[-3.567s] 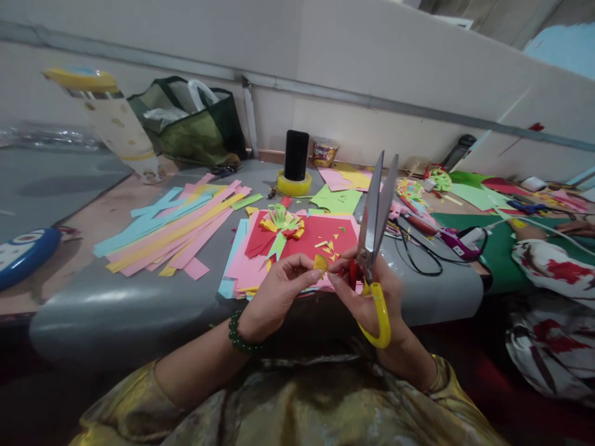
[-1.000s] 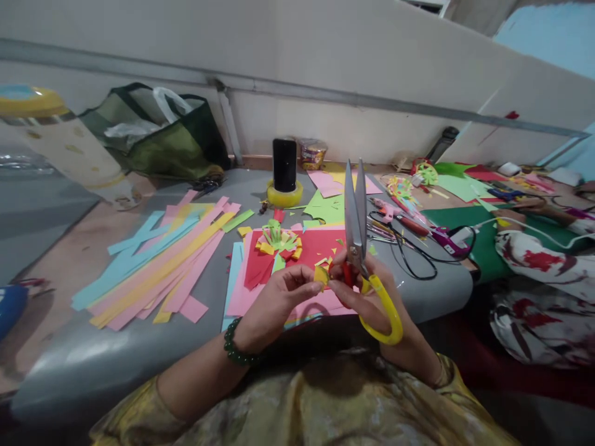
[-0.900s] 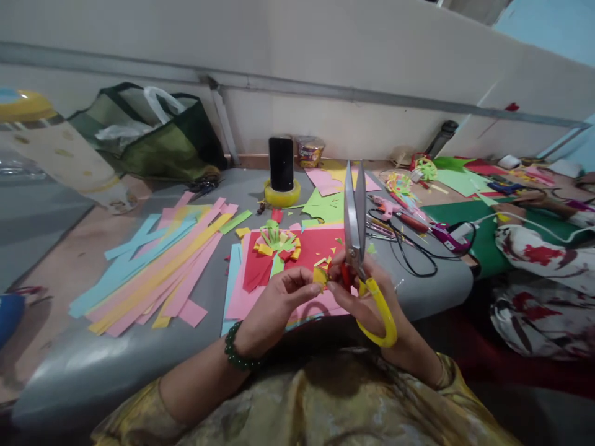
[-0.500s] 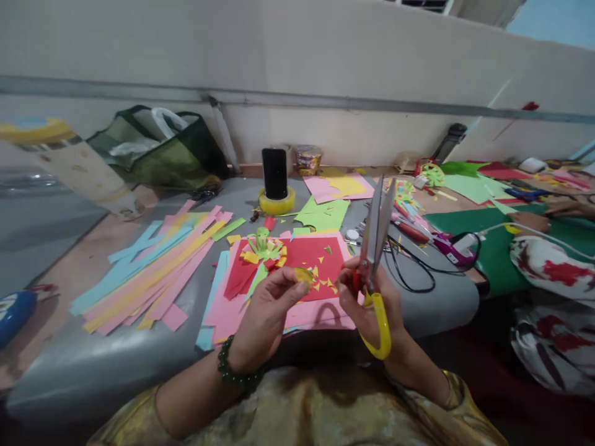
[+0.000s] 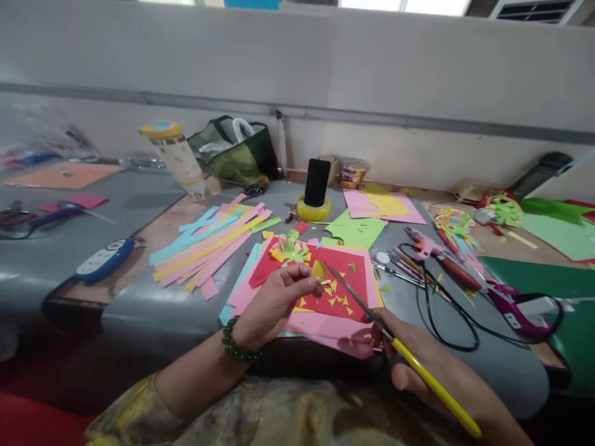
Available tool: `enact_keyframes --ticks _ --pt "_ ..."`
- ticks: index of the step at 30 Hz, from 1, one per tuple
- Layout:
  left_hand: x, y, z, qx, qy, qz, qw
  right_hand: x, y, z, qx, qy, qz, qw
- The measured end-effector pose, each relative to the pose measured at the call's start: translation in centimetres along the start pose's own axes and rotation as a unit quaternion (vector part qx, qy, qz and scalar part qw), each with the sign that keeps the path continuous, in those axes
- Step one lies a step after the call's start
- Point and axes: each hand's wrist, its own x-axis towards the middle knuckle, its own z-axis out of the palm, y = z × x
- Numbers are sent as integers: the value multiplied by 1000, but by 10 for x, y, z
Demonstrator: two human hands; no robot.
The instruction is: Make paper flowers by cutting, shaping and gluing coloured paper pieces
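Note:
A small yellow paper piece [image 5: 318,270] is pinched between the thumb and fingers of my left hand [image 5: 279,300], which wears a green bead bracelet. My right hand [image 5: 418,353] is closed on scissors [image 5: 418,365] with yellow handles, their blades pointing up and left, the tips close to the yellow piece. Beneath them, red paper [image 5: 357,306] lies on pink sheets [image 5: 320,325], scattered with small yellow triangles. A green, yellow and pink paper flower [image 5: 290,249] rests just behind my left hand.
Coloured paper strips [image 5: 209,244] fan out at left. Behind stand a phone [image 5: 317,181] on a yellow tape roll [image 5: 313,209], a tumbler [image 5: 179,161] and a green bag [image 5: 239,155]. At right lie a glue gun [image 5: 425,246], black cable and purple power strip [image 5: 514,310].
The view has swung left, so the objects appear further right. The scissors have turned from upright to slanting toward the yellow piece. The co-worker's hands have left the view.

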Motion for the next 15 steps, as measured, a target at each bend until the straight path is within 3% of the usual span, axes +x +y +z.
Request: enact_keyframes --ticks 9,15 --pt "16 22 -17 115 -92 -52 988 22 -19 20 1 -44 30 999" --pt "27 36 -30 148 -161 -62 974 30 -22 25 20 -25 24 999"
